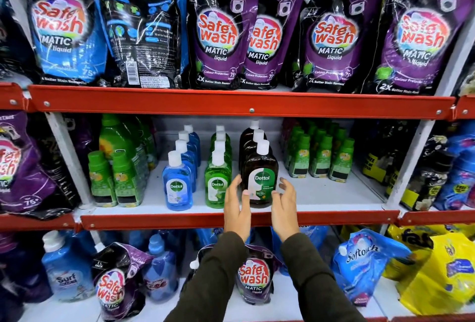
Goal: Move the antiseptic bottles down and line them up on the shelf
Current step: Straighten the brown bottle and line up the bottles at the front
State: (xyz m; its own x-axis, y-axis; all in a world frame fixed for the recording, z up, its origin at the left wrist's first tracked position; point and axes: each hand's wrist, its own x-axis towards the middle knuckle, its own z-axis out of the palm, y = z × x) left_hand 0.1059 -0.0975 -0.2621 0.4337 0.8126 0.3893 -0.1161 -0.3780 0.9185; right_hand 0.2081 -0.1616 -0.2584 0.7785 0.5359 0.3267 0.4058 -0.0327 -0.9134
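Observation:
Three rows of Dettol antiseptic bottles stand on the white middle shelf (pixel 321 193): a blue row with its front bottle (pixel 176 185), a green row with its front bottle (pixel 216 183), and a brown row with its front bottle (pixel 261 175). My left hand (pixel 236 208) is at the left side of the front brown bottle, fingers spread, thumb touching its label. My right hand (pixel 284 208) is just to the bottle's right side, fingers apart. Neither hand is closed around it.
Small green-capped bottles (pixel 318 157) stand to the right of the brown row, and more green bottles (pixel 115 175) to the left of the blue row. Safewash pouches (pixel 218 36) fill the upper shelf. Pouches and detergent bottles (pixel 253 278) crowd the lower shelf under red rails (pixel 180 221).

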